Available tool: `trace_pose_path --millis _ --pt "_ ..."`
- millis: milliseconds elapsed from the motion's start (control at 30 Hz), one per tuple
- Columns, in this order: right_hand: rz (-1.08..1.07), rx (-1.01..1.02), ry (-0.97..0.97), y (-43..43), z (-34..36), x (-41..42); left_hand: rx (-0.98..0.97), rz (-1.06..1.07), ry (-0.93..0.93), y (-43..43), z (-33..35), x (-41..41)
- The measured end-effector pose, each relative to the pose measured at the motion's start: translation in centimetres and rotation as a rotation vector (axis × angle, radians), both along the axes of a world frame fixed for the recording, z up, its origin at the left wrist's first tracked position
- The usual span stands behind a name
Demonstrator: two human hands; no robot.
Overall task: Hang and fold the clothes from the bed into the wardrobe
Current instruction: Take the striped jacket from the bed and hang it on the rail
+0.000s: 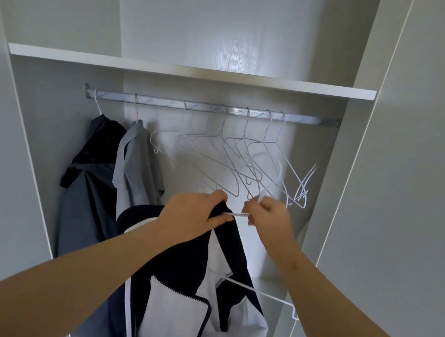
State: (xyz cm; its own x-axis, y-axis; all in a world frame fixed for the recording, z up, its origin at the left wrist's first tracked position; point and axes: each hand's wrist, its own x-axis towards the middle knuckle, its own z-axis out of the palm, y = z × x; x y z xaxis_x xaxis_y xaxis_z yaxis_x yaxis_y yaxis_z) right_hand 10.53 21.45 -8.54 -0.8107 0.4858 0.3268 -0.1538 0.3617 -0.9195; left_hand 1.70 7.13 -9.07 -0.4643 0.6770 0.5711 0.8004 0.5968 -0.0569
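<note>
Single view, worn on the head, wide-angle. Faces forward into the open pale grey wardrobe (355, 161), close to it, with the white flat shelf board (172, 67) across the upper half and the silver metal hanging rail (198, 106) just below. Bends straight lines near the frame edges.

The light is soft and even. High above the fingers (219, 195) a bright patch shines on the back wall (237, 51). Just right of them, a hanger (304, 190) looks blurry. The wardrobe sides (340, 168) bend near the edges.
</note>
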Motion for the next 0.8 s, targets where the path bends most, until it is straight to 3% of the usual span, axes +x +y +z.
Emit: trace_pose_path --millis 167,233,367,500,600,667,733,800 --pt "-0.388 0.432 0.259 -0.1 -0.2 0.5 0.279 0.07 -0.178 0.3 1.1 -0.1" --pt "-0.488 0.534 0.358 -0.2 -0.5 0.9 0.334 0.068 -0.141 0.2 1.6 0.0" --pt "-0.609 0.829 0.488 0.1 -1.4 0.7 0.406 0.043 -0.058 -0.2 2.5 0.3" --pt "-0.659 0.947 0.482 0.1 -2.9 0.5 0.47 0.107 -0.076 -0.8 3.3 0.2" --pt "-0.464 0.877 0.217 0.3 -3.9 0.5 0.53 0.119 -0.103 -0.9 3.7 0.3" --pt "-0.14 0.676 -0.202 0.1 -4.1 0.3 0.546 0.097 -0.112 -0.9 3.9 0.5" --pt "0.033 0.537 -0.515 -0.1 -4.5 -0.2 0.558 0.07 -0.117 -1.0 4.3 0.6" --pt "0.093 0.466 -0.576 -0.4 -5.0 -0.7 0.571 0.04 -0.123 -1.2 4.9 0.7"
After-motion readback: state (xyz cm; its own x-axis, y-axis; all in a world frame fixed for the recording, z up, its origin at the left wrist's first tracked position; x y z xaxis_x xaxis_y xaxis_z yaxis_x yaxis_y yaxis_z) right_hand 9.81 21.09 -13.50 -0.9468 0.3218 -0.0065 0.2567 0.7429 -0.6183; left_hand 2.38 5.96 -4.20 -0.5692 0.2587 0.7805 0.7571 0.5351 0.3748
